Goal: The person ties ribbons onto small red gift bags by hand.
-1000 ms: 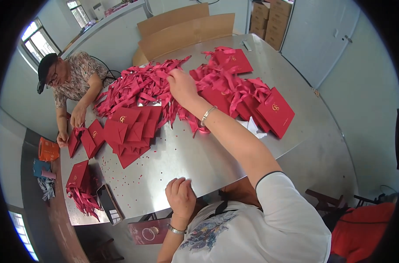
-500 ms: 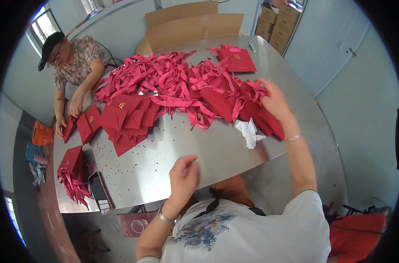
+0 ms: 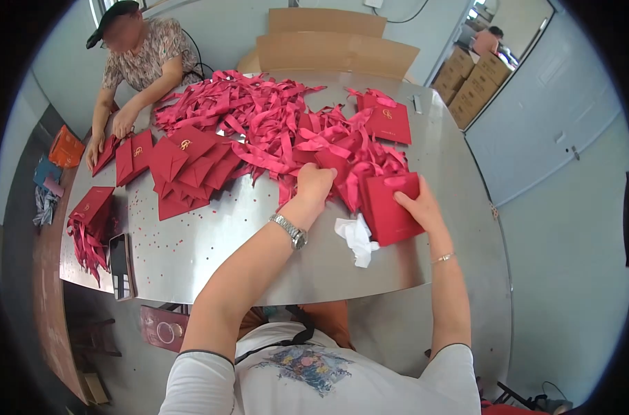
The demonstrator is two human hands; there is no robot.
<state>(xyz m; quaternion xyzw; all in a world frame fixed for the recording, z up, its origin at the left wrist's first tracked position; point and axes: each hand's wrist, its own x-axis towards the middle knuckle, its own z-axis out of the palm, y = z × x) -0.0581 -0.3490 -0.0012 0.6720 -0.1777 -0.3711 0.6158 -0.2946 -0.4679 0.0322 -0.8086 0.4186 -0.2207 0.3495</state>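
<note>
A big heap of red ribbons and flat red paper bags covers the far half of a steel table. My left hand, a watch on its wrist, reaches into the near edge of the heap and closes on a red ribbon. My right hand grips a red folded bag by its right side at the table's right part. A crumpled white tissue lies just left of that bag.
A person sits at the far left, both hands on red bags. A stack of red bags lies at centre left, another red bag at the far right. A phone rests near the left edge. Cardboard boxes stand behind.
My left hand rose from near my chest and reached forward into the ribbon heap. My right hand drew back from the pile and now holds a red bag at the right.
</note>
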